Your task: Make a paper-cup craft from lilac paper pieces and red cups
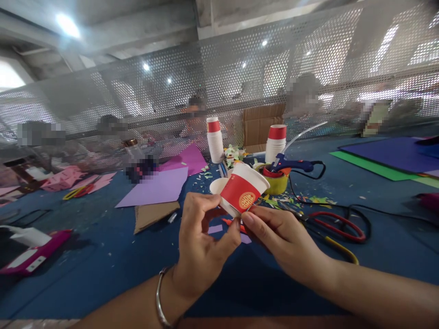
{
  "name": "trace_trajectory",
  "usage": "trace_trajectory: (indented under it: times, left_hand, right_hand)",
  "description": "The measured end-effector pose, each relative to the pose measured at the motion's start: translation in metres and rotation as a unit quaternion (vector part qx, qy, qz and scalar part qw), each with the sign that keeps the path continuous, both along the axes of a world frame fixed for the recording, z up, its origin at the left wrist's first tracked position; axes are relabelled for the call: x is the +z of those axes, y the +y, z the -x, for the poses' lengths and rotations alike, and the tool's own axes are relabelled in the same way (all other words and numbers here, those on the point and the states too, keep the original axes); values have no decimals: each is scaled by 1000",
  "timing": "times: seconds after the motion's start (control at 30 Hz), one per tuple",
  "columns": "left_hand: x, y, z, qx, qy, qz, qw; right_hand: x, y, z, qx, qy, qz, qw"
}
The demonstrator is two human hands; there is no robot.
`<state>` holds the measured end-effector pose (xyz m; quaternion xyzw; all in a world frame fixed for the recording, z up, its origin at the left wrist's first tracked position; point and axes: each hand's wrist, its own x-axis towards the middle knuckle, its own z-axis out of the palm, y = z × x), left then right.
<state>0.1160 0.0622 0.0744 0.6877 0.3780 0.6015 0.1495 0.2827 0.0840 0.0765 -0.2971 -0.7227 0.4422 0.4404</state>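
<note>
A white paper cup (242,189) with a red band and a round gold emblem is tilted on its side in front of me, its wide rim to the upper right. My left hand (204,242) grips the cup's lower left end between thumb and fingers. At the lower edge near the emblem, my right hand (277,233) pinches with thumb and forefinger; whether it also has a small piece there I cannot make out. Below the hands lie a red-orange pen-like item (233,224) and small purple paper pieces (215,229). Another white cup (217,186) shows partly behind the left fingers.
Scissors (338,226) with red and yellow handles lie at right. A blue glue gun (291,164) rests on a yellow tape roll (277,185), its cable trailing right. Cup stacks (215,141) stand behind. Purple paper (154,186), cardboard (156,214) and a power strip (36,256) are left.
</note>
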Motion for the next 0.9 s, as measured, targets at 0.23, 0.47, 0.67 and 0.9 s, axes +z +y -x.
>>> trace_trajectory:
  times: [0.23, 0.47, 0.67, 0.9]
  left_hand:
    - [3, -3, -4, -6, -40, 2, 999]
    - [10, 8, -7, -122, -218, 228, 941]
    - [9, 7, -5, -109, -205, 181, 956]
    - [11, -2, -6, -65, -115, 108, 985]
  right_hand:
    - [3, -2, -1, -2, 3, -12, 1000]
    - [4, 3, -2, -16, -3, -25, 1000]
    - [2, 1, -3, -5, 7, -22, 1000]
    - [3, -1, -2, -8, -3, -18, 1000]
